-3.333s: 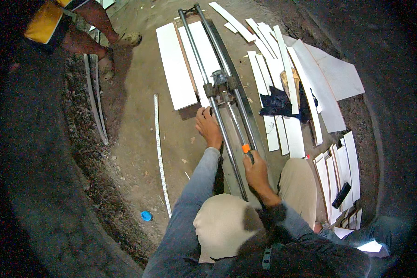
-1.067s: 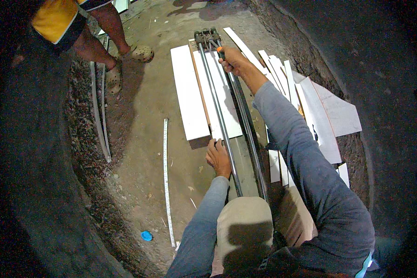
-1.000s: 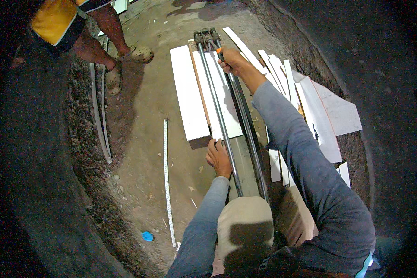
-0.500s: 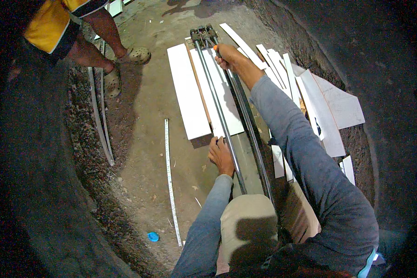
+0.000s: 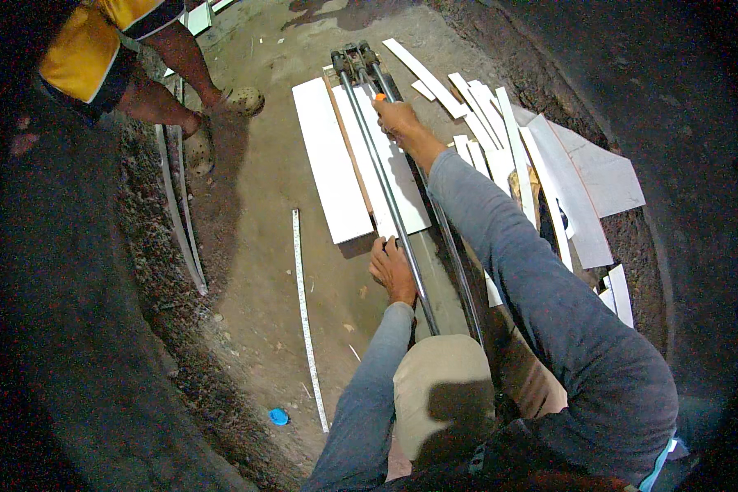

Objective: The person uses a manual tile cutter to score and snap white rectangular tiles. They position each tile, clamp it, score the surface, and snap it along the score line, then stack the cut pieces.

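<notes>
A manual tile cutter with two long metal rails (image 5: 400, 221) lies before me, its carriage end (image 5: 355, 57) far off. Fingers wrapped, my right hand (image 5: 403, 125) grips the cutter's handle, whose orange tip (image 5: 380, 97) shows above the fist. White tile (image 5: 385, 172) lies under the rails. At its near end my left hand (image 5: 392, 266) is closed with bent fingertips on the tile's edge, beside the left rail. Another white tile panel (image 5: 326, 164) sits left of a brown strip (image 5: 348, 148). My right palm hides most of the handle.
Cut white strips (image 5: 492, 123) and larger offcuts (image 5: 603, 168) are piled on the right. A white measuring strip (image 5: 303, 320) and a blue cap-like piece (image 5: 279, 416) lie on the floor to the left. Someone in clogs (image 5: 242, 100) stands at far left, near thin bent strips (image 5: 172, 205).
My right hand has come a little nearer to me along the rails, with the handle in it. The left hand stays at the tile's near end. The view has shifted slightly.
</notes>
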Motion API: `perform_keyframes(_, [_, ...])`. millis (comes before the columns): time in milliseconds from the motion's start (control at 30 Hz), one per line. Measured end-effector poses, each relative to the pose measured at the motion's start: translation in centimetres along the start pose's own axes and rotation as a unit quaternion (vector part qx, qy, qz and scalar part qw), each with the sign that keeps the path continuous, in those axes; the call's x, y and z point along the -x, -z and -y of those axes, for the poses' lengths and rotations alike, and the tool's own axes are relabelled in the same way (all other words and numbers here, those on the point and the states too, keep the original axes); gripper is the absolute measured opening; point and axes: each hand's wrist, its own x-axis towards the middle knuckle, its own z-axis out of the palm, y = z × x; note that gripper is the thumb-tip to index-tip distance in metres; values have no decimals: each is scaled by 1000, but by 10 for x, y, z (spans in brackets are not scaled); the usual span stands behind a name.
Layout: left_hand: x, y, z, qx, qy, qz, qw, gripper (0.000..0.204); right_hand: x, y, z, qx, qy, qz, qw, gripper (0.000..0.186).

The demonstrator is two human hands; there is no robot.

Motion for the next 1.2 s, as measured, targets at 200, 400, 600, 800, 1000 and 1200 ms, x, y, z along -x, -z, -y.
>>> perform_keyframes(200, [1,2,-3,-8,-4,-21,1000,41,8,7,-3,26,30,3,999,36])
perform_keyframes(400, [1,-2,0,-5,-8,-34,999,39,7,4,-3,31,17,-9,999,37])
perform_keyframes(600, [0,0,0,-6,-10,-38,999,36,11,3,-1,6,43,-13,999,38])
perform_keyframes(800, [3,1,-4,-6,-2,-28,1000,35,10,2,-3,0,21,4,1000,40])
perform_keyframes(1000, [5,1,-2,-9,15,-21,1000,35,-14,4,30,50,-21,42,998,39])
perform_keyframes(1200, [6,9,7,-14,10,8,1000,36,-12,7,44,14,-48,75,996,35])
